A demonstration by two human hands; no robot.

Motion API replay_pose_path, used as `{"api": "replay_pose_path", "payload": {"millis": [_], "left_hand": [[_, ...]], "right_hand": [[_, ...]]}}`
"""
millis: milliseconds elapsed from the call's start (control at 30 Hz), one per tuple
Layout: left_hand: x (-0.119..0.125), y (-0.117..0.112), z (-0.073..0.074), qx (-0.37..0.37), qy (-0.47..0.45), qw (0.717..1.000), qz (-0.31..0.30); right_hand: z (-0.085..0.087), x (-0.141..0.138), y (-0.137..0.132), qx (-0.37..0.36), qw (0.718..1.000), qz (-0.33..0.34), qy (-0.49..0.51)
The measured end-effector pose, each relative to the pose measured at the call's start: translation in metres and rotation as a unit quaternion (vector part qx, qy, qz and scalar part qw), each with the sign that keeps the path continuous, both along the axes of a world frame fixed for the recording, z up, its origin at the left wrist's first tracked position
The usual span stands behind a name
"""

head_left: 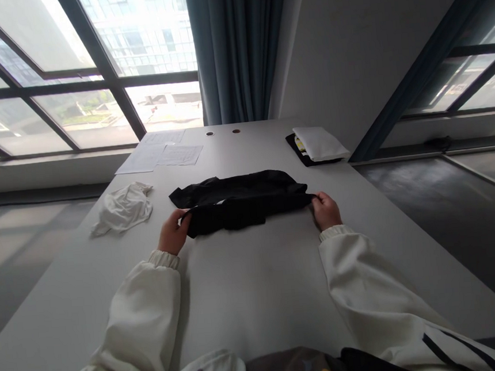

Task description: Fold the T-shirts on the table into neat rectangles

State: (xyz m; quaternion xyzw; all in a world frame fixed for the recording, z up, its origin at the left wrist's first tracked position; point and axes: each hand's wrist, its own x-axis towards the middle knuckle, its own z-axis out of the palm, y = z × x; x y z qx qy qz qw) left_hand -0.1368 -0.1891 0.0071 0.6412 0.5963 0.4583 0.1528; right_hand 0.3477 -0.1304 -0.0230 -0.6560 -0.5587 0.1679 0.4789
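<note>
black cloth (240, 200) lies folded across the middle of the white worktop (256, 288). my left hand (172, 232) pinches its near left corner, my right hand (325, 210) pinches the right end, both closed on the fabric. i see a crumpled white cloth (123, 208) to the left, apart, and papers (160, 152) further back.

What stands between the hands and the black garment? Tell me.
Nothing visible does. The left hand and right hand each grip an end of the black garment; the crumpled white cloth lies apart.
</note>
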Motion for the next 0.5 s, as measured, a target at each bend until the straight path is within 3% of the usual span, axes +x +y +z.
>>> {"api": "replay_pose_path", "payload": {"millis": [100,200,300,433,500], "left_hand": [[0.002,0.000,0.000,0.002,0.008,0.997,-0.078],[0.016,-0.006,0.006,0.036,0.081,0.982,-0.168],[0.041,-0.017,0.011,0.079,0.191,0.956,-0.209],[0.080,-0.027,0.002,0.072,0.286,0.929,-0.223],[0.092,-0.026,-0.006,0.045,0.304,0.926,-0.221]], "right_hand": [[0.000,-0.004,0.001,0.009,1.000,-0.003,-0.003],[0.006,-0.013,-0.005,0.129,0.989,0.008,-0.066],[0.015,-0.033,-0.019,0.236,0.956,0.084,-0.155],[0.011,-0.080,-0.041,0.183,0.918,0.273,-0.222],[0.003,-0.099,-0.046,0.127,0.908,0.312,-0.249]]}}
